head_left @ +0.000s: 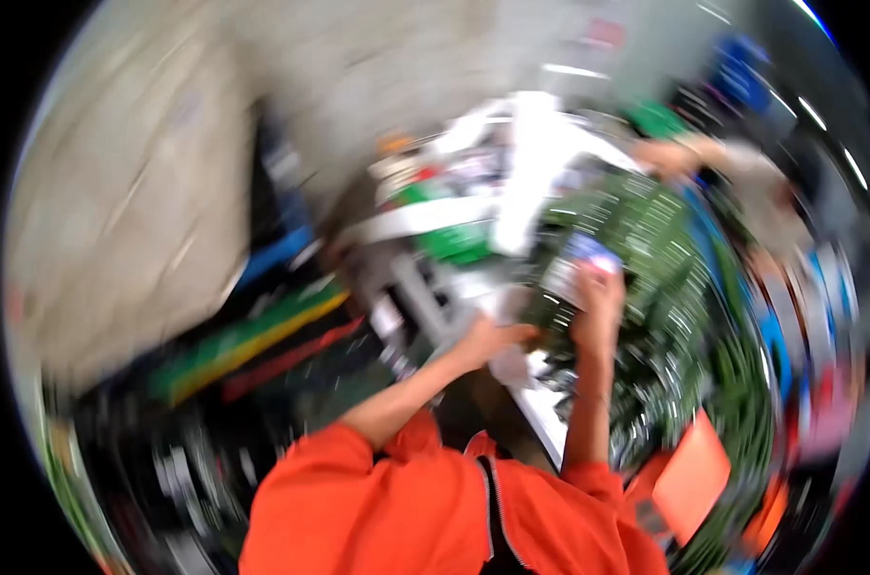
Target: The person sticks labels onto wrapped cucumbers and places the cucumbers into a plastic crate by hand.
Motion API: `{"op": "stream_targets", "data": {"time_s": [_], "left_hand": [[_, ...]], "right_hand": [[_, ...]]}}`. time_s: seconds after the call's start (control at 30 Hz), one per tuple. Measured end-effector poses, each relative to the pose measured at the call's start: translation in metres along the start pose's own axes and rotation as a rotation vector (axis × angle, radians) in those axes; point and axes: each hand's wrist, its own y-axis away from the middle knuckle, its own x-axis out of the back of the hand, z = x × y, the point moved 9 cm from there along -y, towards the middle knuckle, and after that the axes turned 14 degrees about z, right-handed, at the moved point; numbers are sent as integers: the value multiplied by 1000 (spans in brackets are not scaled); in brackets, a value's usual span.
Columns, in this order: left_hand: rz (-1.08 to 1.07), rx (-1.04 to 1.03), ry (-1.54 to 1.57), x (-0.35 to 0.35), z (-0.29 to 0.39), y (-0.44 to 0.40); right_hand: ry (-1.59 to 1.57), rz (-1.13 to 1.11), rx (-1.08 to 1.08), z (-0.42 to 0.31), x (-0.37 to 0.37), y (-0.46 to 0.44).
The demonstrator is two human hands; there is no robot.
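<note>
The whole view is smeared by motion. My right hand [600, 292] is closed on a small blue, white and pinkish packet [588, 251], whose exact kind is too blurred to read. It is over a heap of shiny dark green pieces [646, 259]. To its left is my left hand [487, 343], thumb pointing toward the right hand. A greyish blurred shape [514, 305] lies by its fingers; whether the hand grips it cannot be made out. White strips [526, 172] and a green item [444, 225] lie beyond my hands.
Another person's arm [689, 153] reaches in at the upper right. Large beige wrapped bulk [128, 192] stands at the left, above green, yellow and red bars [253, 340]. Long green strands [732, 422] and an orange sheet [694, 476] are at the lower right.
</note>
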Motion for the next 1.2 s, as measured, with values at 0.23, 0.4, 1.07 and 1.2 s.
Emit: {"op": "stream_targets", "data": {"time_s": [0.23, 0.4, 1.07, 1.2], "left_hand": [[204, 221, 485, 122, -26, 88], [383, 149, 533, 210, -87, 168], [461, 275, 834, 373, -168, 372], [481, 288, 865, 382, -173, 386]], "right_hand": [[-761, -359, -582, -108, -87, 41], [-929, -1276, -213, -333, -164, 142], [-650, -1284, -1391, -670, -519, 779], [-702, -1274, -1155, -696, -524, 771]]}}
